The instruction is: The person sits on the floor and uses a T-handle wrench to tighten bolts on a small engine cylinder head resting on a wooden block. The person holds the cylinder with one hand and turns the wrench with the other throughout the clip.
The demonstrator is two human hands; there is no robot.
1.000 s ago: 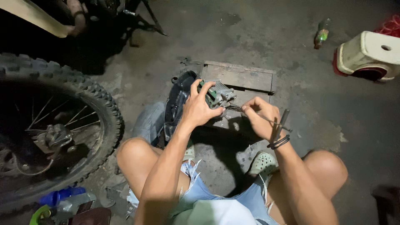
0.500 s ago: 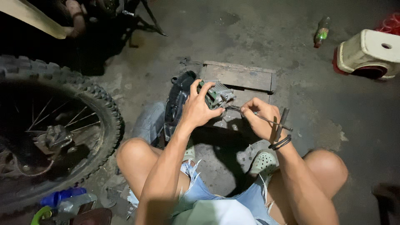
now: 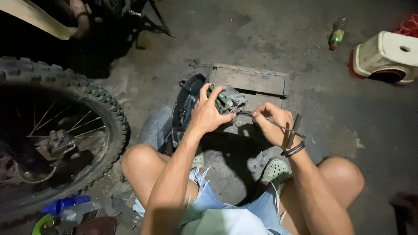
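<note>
On the floor, left hand (image 3: 208,114) grips what looks like an engine part (image 3: 229,99)

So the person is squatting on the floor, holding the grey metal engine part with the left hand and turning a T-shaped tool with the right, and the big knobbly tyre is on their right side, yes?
Almost. The big knobbly black tyre is on their left side, not their right, as the head view shows. The rest holds: the left hand holds the grey metal engine part, and the right hand works the T-shaped metal tool.

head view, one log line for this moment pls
left hand: grips grey finned metal engine part | right hand: holds T-handle metal wrench against it | surface: concrete floor
</note>
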